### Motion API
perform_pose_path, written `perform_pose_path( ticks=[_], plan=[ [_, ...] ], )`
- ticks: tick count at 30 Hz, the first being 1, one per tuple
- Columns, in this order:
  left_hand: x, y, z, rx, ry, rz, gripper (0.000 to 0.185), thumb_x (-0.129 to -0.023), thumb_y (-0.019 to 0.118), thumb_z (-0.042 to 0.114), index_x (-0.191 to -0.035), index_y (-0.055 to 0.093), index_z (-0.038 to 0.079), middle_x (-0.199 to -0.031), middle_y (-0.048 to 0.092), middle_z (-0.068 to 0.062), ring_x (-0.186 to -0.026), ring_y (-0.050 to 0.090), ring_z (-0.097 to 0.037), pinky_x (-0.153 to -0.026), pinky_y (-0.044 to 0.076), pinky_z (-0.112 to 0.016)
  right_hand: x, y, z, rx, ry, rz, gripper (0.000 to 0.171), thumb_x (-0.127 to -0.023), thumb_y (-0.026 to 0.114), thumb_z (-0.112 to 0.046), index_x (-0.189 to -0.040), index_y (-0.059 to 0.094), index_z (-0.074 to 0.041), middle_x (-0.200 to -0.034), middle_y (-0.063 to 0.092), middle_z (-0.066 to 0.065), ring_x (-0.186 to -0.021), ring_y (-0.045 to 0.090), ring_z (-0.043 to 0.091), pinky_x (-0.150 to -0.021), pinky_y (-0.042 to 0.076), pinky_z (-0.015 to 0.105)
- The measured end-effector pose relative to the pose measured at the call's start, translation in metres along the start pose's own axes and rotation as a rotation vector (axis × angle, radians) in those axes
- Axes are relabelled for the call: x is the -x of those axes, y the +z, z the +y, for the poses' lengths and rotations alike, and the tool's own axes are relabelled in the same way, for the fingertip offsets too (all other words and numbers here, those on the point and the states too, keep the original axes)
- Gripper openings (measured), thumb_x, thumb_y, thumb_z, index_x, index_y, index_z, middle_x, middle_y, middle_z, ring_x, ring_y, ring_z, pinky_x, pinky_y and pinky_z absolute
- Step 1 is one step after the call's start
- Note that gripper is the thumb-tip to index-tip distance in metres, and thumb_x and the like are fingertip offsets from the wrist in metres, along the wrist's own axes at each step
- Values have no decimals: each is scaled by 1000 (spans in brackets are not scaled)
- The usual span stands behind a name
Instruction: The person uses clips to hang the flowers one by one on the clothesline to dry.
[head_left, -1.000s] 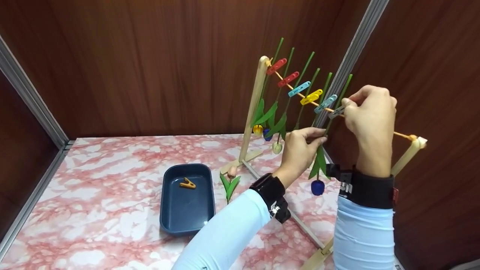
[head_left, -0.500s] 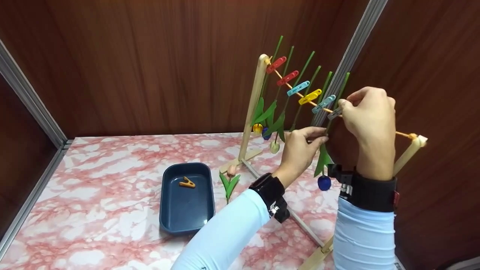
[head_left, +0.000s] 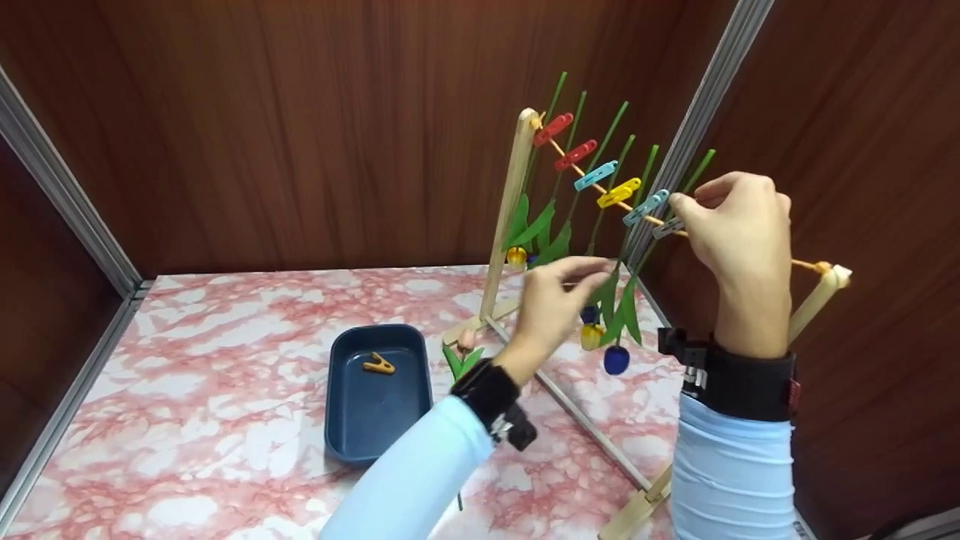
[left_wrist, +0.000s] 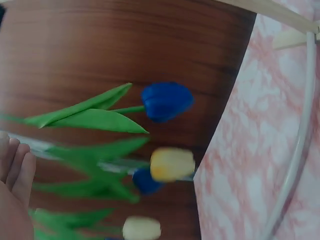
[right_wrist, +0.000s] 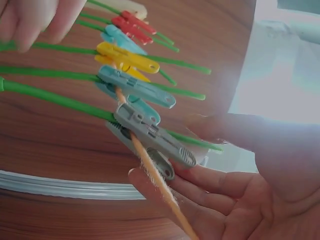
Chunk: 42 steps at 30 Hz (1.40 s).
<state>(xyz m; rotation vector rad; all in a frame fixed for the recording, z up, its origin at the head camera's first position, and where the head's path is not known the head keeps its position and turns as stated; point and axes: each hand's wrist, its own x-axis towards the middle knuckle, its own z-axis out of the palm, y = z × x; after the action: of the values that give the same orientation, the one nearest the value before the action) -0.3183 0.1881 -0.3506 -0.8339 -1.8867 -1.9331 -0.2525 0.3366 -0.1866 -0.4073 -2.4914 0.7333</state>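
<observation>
A wooden rack [head_left: 508, 202] carries an orange string with several coloured clips, each pinning an upside-down artificial tulip. My right hand [head_left: 739, 225] is at the last one, a grey clip [head_left: 667, 227]. In the right wrist view that grey clip [right_wrist: 150, 135] clamps a green stem [right_wrist: 50, 97] to the string, and its tail sits between the thumb and fingers of my right hand [right_wrist: 215, 200]. My left hand [head_left: 559, 292] hovers left of the hanging leaves with relaxed fingers [left_wrist: 15, 165], holding nothing. A blue tulip head [head_left: 616, 360] and a yellow one [head_left: 591, 336] dangle beside it.
A dark blue tray [head_left: 334, 420] on the pink marbled table holds one orange clip [head_left: 378, 365]. A pink tulip [head_left: 465, 341] lies by the rack's foot. The rack's metal base rod [head_left: 592, 431] runs toward me. Wooden walls close in behind and on the right.
My left hand has let go of the green stem and drawn back to the left. The blue tulip has swung left and hangs from the grey clip. My right hand has stayed at the clip.
</observation>
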Motion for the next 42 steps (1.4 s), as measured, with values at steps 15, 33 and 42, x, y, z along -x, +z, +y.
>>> perform_pose_path(
  ticks=[15,33,42],
  plan=[
    [63,-132,-32,-180,8,140,13,-96,81,9,-108,83,6,-103,82,-3,-93,78,-14,-81,63,-29,26,53,6,-351,-504,549,16,-96,67,-2,-108,74,6,-109,72,20,-111,64,34,-104,45,34],
    [125,-235,-91,-388,-190,267,17,-96,75,-3,-113,78,1,-108,80,-10,-102,76,-26,-89,61,-31,84,288,14,-389,-792,-200,13,-89,71,5,-101,71,0,-99,73,15,-94,71,31,-85,61,48],
    [159,-244,-97,-308,-289,421,18,-95,72,-7,-107,80,4,-103,80,-7,-101,75,-27,-85,59,-20,104,364,-51,-39,-580,-609,17,-95,73,-14,-108,71,-4,-106,73,12,-99,72,31,-90,59,47]
  ],
)
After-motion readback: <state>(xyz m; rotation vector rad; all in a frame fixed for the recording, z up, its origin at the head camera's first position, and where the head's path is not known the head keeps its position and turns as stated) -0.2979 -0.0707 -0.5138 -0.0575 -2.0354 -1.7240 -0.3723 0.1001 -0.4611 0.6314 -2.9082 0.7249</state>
